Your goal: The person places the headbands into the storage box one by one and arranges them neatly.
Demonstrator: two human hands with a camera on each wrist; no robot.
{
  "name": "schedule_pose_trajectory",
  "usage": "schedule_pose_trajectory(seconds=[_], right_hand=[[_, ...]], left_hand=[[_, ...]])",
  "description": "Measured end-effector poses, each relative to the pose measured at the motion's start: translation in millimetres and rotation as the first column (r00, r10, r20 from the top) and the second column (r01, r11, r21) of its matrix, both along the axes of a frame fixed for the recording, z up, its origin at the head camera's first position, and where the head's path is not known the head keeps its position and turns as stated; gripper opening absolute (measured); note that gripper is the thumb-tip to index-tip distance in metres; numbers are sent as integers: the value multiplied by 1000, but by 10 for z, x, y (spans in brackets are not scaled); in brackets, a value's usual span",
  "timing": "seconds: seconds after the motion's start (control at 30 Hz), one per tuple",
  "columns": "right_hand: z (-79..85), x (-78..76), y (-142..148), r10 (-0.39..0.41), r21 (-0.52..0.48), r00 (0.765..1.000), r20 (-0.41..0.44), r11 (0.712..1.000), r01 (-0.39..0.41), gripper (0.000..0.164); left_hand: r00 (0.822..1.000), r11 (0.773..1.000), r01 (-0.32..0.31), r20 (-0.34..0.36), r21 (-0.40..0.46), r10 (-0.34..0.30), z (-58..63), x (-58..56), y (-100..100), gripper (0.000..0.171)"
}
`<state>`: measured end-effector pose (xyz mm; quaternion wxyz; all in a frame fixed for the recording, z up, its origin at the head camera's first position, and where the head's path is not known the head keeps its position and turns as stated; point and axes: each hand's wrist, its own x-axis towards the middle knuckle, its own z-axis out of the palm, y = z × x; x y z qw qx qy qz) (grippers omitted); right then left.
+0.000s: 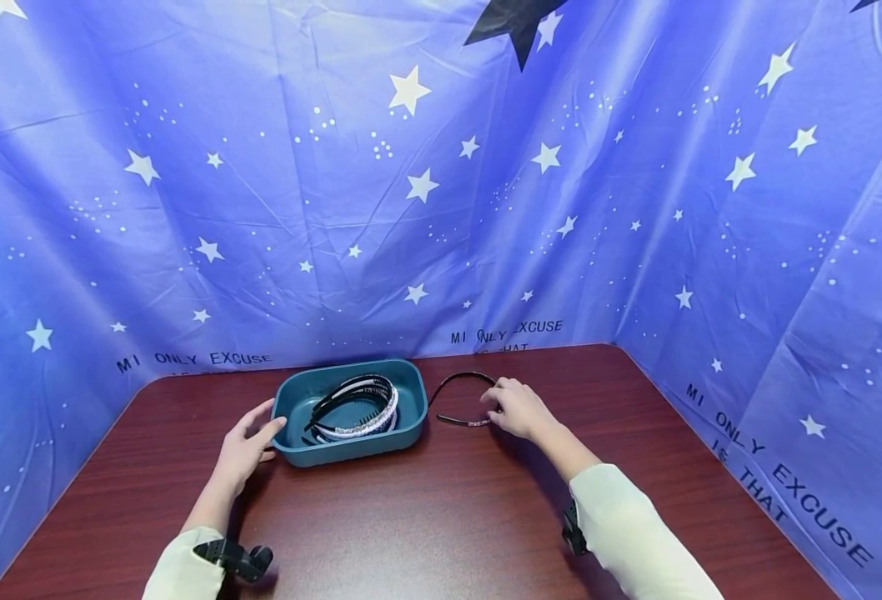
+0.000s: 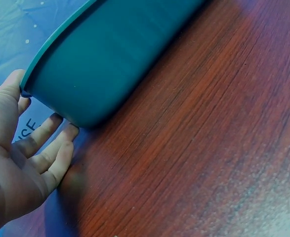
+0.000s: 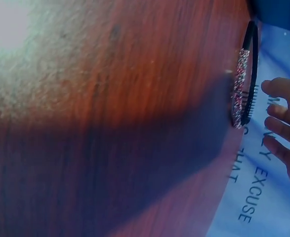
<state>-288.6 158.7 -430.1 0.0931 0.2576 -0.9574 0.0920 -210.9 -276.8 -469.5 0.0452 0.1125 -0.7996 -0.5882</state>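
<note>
A teal plastic tub [image 1: 351, 454] stands at the back of the table. My left hand [image 1: 244, 448] holds its left end, with the thumb at the rim and the other fingers against the outer wall [image 2: 100, 64]. Inside the tub lie several headbands [image 1: 369, 429], black and silvery-white, some with comb teeth. To the right of the tub, a black headband with a pinkish glittery section [image 3: 239, 81] rests on the table. Above its right part hovers my right hand [image 1: 518, 408], fingers spread and loosely bent, with nothing between them in the right wrist view.
The dark red wood-grain table [image 1: 403, 533] reaches back to a blue star-patterned cloth [image 1: 381, 208] hanging behind and along the sides. Dark straps with small devices sit on both sleeves [image 1: 186, 567].
</note>
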Motion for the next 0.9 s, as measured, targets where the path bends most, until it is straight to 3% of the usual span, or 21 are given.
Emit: schedule_pose_trajectory(seconds=[0.23,0.73,0.9], right_hand=[[-75,-13,56,-31,-12,998,48,999,31,21],[-176,-44,62,3,-12,1000,11,1000,-3,19],[-193,-49,38,4,14,999,46,1000,-4,20]], left_hand=[[1000,1000,-2,-5,0,2,-7,9,-1,63],[1000,1000,-3,-12,7,3,-15,-1,5,63],[1000,1000,-9,-15,5,9,-19,-2,7,63]])
